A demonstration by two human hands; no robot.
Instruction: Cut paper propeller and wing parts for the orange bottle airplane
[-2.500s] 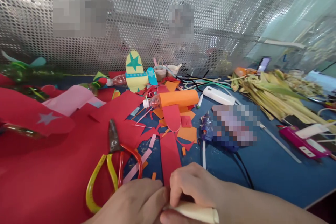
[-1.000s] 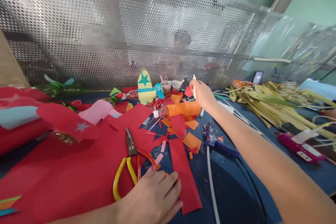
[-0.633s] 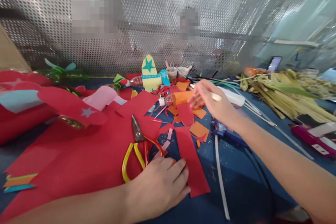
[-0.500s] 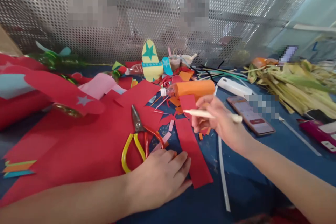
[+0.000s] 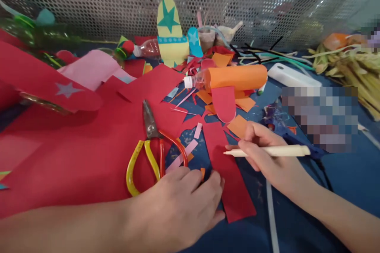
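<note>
A long red paper strip (image 5: 230, 182) lies on the blue table in front of me. My left hand (image 5: 190, 201) rests palm down at the strip's left edge, fingers stretched and slightly bent. Between the fingers of my right hand (image 5: 264, 144) is a cream-coloured marker pen (image 5: 292, 150). Its tip points left, over the upper part of the strip; whether it touches the paper I cannot tell. Scissors (image 5: 151, 128) with yellow and red handles lie just beyond my left hand, which hides part of the handles.
A large red sheet (image 5: 74, 158) covers the left side. Beyond the strip lies an orange-wrapped bottle (image 5: 240, 77) with a rounded red tab (image 5: 224, 104), among paper scraps. A yellow paper-covered bottle (image 5: 173, 53) stands farther back. At right are a blue tool (image 5: 277, 120) and corn husks (image 5: 335, 65).
My right hand has brought the pen down and nearer, over the strip. My left hand stays by the strip's edge. The view has tipped downward and moved closer.
</note>
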